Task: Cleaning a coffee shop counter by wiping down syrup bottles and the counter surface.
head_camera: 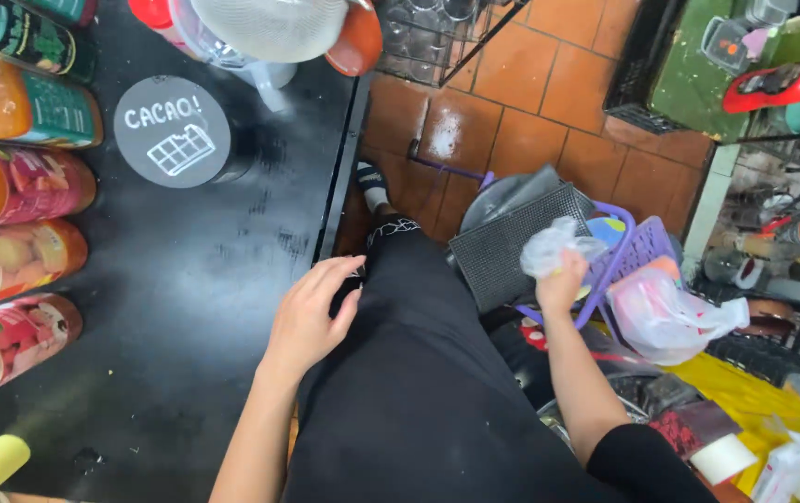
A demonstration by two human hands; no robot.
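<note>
Reaching down with the right hand (560, 284) into the purple plastic basket (637, 250) on the floor, fingers closed round a crumpled clear plastic bag (549, 247) at the basket's near edge. Bag pinched and bunched in the fist, lifted slightly above the rim, just beside a dark ridged mat (516, 242) leaning against the basket. Resting the left hand (311, 312) at the edge of the black counter (186, 307), fingers loosely curled and spread, holding nothing, touching the counter's lip and the black trousers. Probably mid-way through pulling the bag free of the basket. Next move likely calls for a steady upward draw, keeping the thin film from snagging on the basket's slats or dragging the second, pinkish bag (665, 312) lying just to the right. Along the counter's left side, lying in a row, several bottles of coloured syrup (18, 182), with a round dark cocoa tin (176, 130) near them.
</note>
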